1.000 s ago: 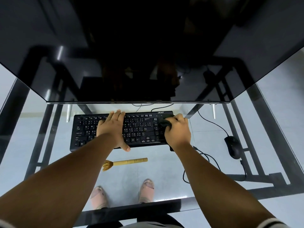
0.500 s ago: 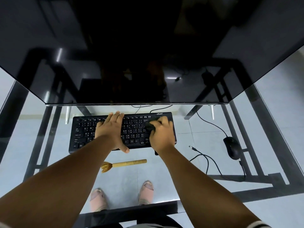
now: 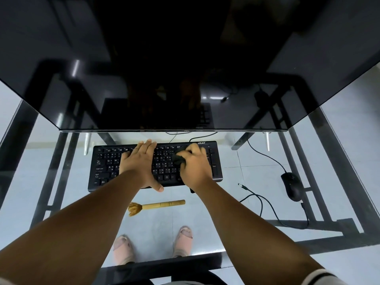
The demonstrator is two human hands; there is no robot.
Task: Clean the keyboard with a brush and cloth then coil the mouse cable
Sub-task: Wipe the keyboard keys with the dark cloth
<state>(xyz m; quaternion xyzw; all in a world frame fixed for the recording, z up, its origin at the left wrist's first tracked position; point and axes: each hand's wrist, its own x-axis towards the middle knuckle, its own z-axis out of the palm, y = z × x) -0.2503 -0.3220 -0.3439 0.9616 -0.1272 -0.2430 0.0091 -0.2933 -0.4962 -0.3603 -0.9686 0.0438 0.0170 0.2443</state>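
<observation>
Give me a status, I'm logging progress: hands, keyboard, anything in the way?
Left hand flat on keyboard, steadying. Right hand grips dark cloth, on the keys. Brush lies unused, mouse cable uncoiled. Nothing blocking.

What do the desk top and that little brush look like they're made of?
The desk top looks like clear glass: floor tiles, frame and feet show through it. The brush seems to have a pale wooden or bamboo handle, matte, with tan bristles, natural or synthetic I cannot tell.

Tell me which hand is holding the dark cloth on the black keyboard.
The right hand grips the dark cloth; the left hand lies flat, fingers straight, on the black keyboard.
</observation>
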